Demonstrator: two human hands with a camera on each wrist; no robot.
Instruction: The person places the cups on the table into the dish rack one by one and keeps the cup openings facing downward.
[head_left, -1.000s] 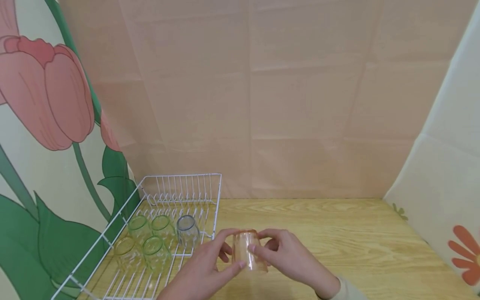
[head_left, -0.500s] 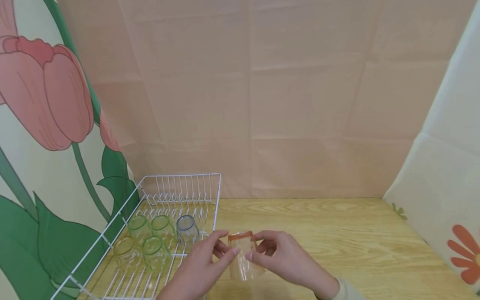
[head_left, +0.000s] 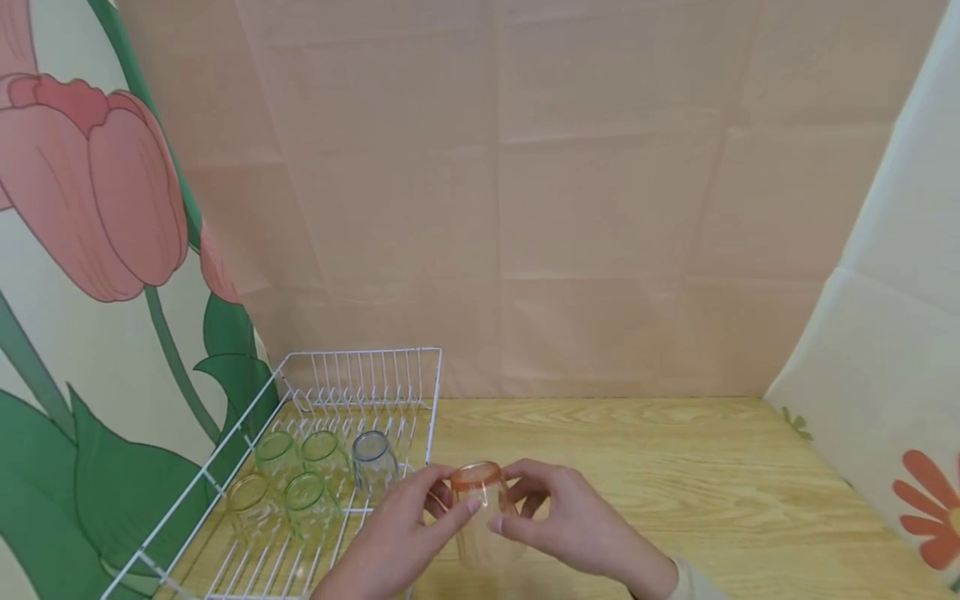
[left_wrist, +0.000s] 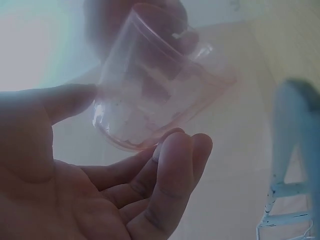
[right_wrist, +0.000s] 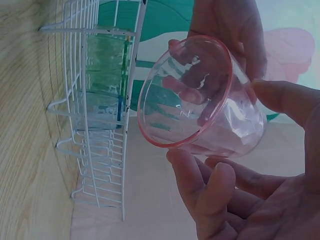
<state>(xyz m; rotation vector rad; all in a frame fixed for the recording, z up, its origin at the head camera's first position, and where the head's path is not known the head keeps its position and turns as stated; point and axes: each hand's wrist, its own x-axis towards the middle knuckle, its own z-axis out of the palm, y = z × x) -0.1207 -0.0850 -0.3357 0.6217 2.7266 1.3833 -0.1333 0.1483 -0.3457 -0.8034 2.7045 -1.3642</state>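
Observation:
A clear drinking glass (head_left: 480, 533) with an orange-pink tint and rim is held up between both hands, above the table to the right of the rack. My left hand (head_left: 405, 529) pinches its left side with thumb and fingertips. On the other side, my right hand (head_left: 573, 521) grips it the same way. From the right wrist, the glass (right_wrist: 237, 127) appears tilted, its round mouth showing and nothing seen inside. In the left wrist view the glass (left_wrist: 145, 105) looks hazy, with the right hand blurred behind it.
Left of the hands stands a white wire dish rack (head_left: 433, 417). It holds several glasses: green ones, a yellow-rimmed glass (head_left: 251, 504) and a blue-rimmed glass (head_left: 375, 467). The wood-grain table (head_left: 675, 483) extends right, with a plain backdrop (head_left: 600, 208) behind.
The glass has shifted slightly left and been turned and tilted between the fingers, so its orange rim shows more. Both hands still hold it. The glasses in the rack have not moved.

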